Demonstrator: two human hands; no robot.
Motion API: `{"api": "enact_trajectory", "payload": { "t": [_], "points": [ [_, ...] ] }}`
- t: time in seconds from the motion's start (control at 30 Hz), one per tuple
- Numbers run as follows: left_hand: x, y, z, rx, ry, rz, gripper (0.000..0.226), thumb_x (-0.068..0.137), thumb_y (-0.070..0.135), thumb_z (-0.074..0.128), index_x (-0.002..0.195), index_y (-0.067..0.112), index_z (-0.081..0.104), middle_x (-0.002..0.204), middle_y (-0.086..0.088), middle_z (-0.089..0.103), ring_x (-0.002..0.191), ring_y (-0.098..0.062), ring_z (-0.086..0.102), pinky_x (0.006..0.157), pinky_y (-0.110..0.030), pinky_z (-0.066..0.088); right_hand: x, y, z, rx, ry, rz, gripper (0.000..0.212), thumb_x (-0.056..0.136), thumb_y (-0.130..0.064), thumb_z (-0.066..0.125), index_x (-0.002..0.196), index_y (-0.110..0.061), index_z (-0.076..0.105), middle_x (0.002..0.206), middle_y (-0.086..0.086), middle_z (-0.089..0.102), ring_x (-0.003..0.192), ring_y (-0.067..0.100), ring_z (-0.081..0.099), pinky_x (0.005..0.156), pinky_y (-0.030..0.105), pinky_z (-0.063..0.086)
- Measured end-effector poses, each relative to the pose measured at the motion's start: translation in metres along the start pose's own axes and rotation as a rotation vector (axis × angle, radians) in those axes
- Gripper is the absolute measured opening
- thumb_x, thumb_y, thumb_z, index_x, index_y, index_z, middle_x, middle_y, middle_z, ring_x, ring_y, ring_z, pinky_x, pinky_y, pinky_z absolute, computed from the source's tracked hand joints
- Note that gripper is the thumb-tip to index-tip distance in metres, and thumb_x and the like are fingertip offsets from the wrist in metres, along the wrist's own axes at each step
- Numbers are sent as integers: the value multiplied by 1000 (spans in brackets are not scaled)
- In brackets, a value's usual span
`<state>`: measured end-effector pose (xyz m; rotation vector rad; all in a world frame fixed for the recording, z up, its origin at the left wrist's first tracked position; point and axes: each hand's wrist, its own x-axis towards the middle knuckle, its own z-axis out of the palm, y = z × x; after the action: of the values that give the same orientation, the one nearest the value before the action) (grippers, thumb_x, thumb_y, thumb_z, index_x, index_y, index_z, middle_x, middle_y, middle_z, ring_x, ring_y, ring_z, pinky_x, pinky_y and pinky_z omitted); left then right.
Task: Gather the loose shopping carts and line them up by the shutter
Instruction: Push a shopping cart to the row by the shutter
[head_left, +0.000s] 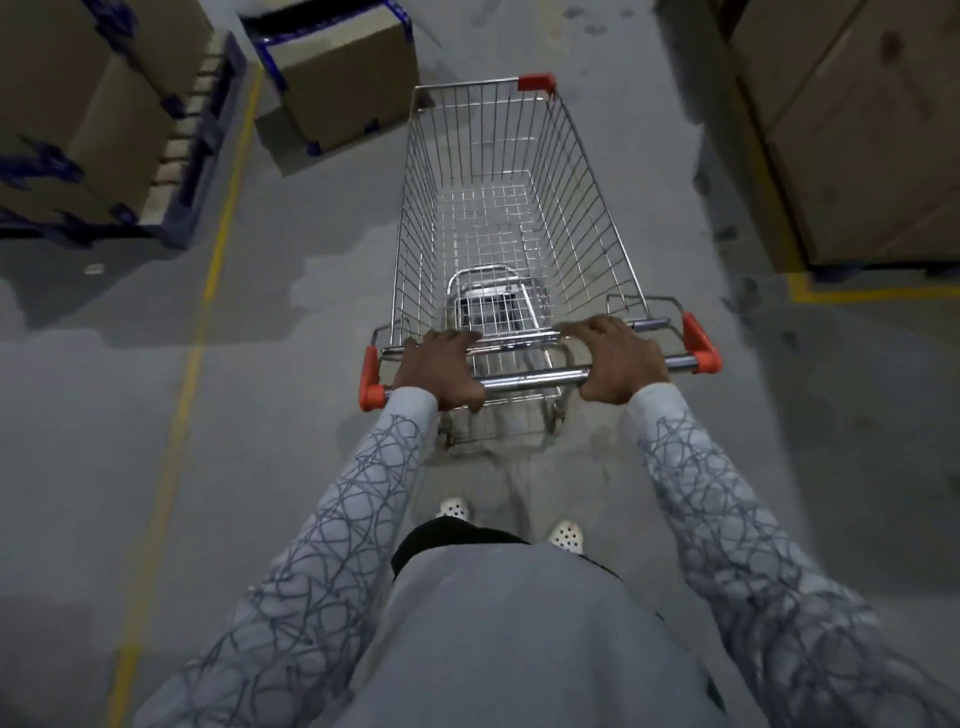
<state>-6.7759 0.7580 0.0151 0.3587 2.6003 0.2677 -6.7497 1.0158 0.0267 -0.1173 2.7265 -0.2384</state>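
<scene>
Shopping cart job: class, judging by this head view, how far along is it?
Done: nothing visible; no lined-up carts or shutter in view. In hand: left hand and right hand grip the handle of one empty shopping cart between stacked cardboard boxes. Left: reaching the shutter and lining up.

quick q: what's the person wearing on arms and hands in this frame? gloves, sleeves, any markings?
No gloves: left hand and right hand are bare. Long light grey sleeves reach the wrists, printed with darker grey tangled, overlapping curved lines; plain cuffs. No watch or rings visible.
</scene>
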Motion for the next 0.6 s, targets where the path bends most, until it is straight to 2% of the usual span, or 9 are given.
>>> {"api": "enact_trajectory", "payload": {
  "t": [0.13, 0.37, 0.47, 0.6],
  "points": [
    [26, -2, -18, 60, 99, 43, 94, 55, 45, 64, 145, 30, 42, 131, -4, 60, 124, -28, 51, 109, -58, 35, 26, -5, -15, 11, 28, 50, 92, 62, -39, 69, 145, -52, 32, 145, -7, 48, 136, 22, 46, 97, 59, 50],
    [68, -21, -51, 137, 203, 138, 73, 60, 48, 68, 129, 24, 58, 107, -3, 67, 95, -24, 62, 93, -46, 52, 61, -22, -33, 45, 47, 164, 92, 61, -28, 70, 143, -52, 37, 148, -7, 47, 135, 21, 48, 101, 56, 46],
    [83, -29, -69, 130, 206, 182, 72, 62, 45, 67, 130, 23, 59, 108, -5, 67, 97, -26, 63, 90, -45, 53, 77, -29, -35, 67, 78, 205, 92, 60, -26, 70, 143, -51, 37, 148, -7, 48, 136, 20, 47, 101, 55, 45],
    [106, -33, -95, 132, 182, 237, 75, 63, 44, 66, 134, 22, 58, 118, -5, 67, 104, -27, 63, 92, -45, 53, 99, -32, -44, 63, 97, 252, 88, 64, -34, 72, 144, -49, 39, 144, -5, 52, 133, 23, 49, 103, 55, 46]
  ]
}}
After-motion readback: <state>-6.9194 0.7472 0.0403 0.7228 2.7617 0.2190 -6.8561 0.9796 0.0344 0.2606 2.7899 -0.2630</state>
